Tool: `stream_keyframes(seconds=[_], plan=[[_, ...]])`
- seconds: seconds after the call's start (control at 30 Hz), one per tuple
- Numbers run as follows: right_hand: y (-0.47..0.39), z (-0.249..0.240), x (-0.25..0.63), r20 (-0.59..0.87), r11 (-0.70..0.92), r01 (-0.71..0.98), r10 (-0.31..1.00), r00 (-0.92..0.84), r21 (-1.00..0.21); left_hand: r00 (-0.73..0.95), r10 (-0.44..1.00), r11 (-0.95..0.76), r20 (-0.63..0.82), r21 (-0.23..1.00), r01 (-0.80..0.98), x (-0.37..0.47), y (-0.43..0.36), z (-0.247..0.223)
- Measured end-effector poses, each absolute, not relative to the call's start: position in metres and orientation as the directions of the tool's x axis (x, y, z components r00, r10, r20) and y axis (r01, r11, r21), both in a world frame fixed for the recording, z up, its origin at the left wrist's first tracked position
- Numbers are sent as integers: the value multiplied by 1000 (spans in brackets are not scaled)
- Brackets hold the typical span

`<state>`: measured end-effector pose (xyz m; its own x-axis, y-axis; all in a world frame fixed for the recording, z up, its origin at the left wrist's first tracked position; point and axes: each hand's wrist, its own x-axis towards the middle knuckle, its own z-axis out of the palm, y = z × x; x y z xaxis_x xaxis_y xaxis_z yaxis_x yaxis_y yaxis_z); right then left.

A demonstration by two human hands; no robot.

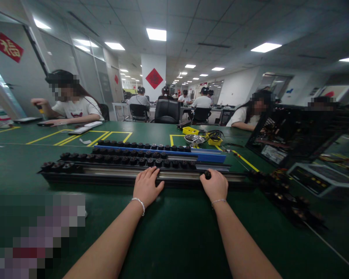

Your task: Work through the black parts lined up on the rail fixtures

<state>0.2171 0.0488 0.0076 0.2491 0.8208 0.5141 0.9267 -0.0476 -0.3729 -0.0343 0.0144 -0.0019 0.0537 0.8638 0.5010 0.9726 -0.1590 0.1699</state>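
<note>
My left hand (147,187) lies with fingers stretched over the nearest long black rail (113,174), its thumb apart. Farther right on the same rail, my right hand (215,185) has its fingers closed around a small black round part (207,174), mostly hidden by the hand. At the rail's left end sit a few similar black round parts (57,166). Behind it run more rails, one of them a blue rail (211,155), carrying rows of black round parts (133,160). Loose black parts (291,201) lie in a dark heap to the right of the rail.
An open computer case (293,131) and a grey power supply box (317,179) stand at the right. Beyond the rails are a metal bowl (194,139) and yellow bins (190,131). Co-workers sit across the green table (177,232), one at left (75,108), one at right.
</note>
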Motion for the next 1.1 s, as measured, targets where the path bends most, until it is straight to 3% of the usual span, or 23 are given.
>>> stream_keyframes(seconds=[1.1], plan=[[48,10,242,516,-193,906,769,378,-376,48,867,-156,497,178,972,-34,14,-2]])
